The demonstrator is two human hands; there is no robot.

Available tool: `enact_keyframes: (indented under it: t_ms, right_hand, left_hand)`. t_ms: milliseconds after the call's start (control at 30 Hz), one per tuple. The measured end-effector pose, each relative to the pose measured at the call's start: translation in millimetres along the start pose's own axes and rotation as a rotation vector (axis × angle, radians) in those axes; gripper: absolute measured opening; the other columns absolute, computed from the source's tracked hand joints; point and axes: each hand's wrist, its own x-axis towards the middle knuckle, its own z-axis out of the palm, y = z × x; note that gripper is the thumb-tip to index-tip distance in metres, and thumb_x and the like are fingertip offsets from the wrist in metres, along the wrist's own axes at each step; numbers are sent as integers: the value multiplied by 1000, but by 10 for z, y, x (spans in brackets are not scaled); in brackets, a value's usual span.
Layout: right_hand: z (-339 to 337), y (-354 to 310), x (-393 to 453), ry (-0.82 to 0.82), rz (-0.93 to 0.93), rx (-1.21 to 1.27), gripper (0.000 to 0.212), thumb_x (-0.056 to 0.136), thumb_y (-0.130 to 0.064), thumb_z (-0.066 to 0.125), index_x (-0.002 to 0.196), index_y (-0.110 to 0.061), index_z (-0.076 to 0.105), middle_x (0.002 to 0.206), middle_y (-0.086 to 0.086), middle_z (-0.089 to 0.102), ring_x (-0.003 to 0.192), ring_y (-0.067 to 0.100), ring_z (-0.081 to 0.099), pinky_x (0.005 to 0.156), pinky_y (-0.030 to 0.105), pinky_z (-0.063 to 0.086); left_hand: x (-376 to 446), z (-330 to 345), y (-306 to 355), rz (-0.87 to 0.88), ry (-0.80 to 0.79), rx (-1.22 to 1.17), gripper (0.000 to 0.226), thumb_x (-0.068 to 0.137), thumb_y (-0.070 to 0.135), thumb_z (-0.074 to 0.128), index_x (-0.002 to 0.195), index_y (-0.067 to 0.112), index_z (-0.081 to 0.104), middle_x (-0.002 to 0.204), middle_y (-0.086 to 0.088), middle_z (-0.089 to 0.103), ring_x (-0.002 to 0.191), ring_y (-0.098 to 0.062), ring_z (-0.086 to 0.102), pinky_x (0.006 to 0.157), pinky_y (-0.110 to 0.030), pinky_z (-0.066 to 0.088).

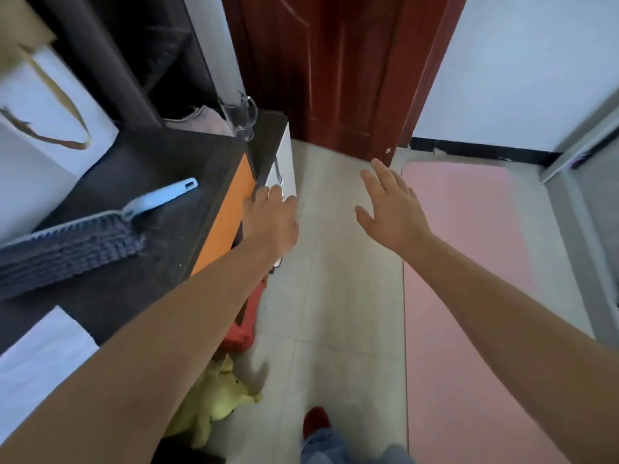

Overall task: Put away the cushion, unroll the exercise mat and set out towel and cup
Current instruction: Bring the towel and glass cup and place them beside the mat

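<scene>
Both hands reach forward with empty, open grips: the left hand (273,219) hovers by the desk's (140,182) orange front edge, the right hand (390,204) spreads its fingers above the tiled floor (338,296). The glass cup (239,117) and pinkish towel (201,120) sit at the desk's far corner, beyond the left hand. The pink exercise mat (469,262) lies unrolled, just right of the right hand, near a red door (335,68).

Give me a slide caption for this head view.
Both empty hands, left and right, reach forward beside the unrolled pink mat.

Pink mat (469,249), dark red door (335,61)
</scene>
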Motion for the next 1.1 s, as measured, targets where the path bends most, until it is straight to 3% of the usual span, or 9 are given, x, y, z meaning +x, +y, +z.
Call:
enact_keyframes:
  t_ms: [300, 567, 800, 1100]
  right_hand:
    - [-193, -655, 922, -20, -126, 3, 60, 91, -25, 47, 144, -15, 20, 157, 6, 10, 143, 30, 12, 113, 53, 21]
    - [-380, -702, 2503, -19, -258, -51, 61, 91, -24, 46, 145, -14, 19, 157, 8, 12, 142, 27, 17, 112, 52, 23]
    - [-396, -652, 3810, -52, -305, -65, 62, 90, -24, 48, 145, -14, 21, 156, 10, 15, 141, 30, 21, 112, 50, 24]
    - [308, -976, 4937, -310, -261, -15, 62, 91, -23, 48, 145, -14, 19, 154, 11, 21, 139, 30, 25, 113, 42, 29]
  left_hand:
    - [444, -224, -875, -180, 33, -66, 38, 91, 27, 48, 127, 16, 47, 137, -10, 43, 126, -28, 39, 101, -42, 37]
    - [1623, -252, -1394, -351, -44, -128, 39, 91, 27, 44, 128, 15, 47, 134, -10, 45, 124, -29, 40, 96, -41, 40]
    - [2629, -114, -1746, -584, -199, -449, 42, 92, 23, 43, 132, 9, 42, 132, -16, 44, 121, -34, 43, 90, -42, 45]
    - [3500, 573, -2136, -833, -347, -775, 41, 97, 22, 38, 133, 2, 40, 133, -20, 46, 120, -35, 48, 95, -40, 43]
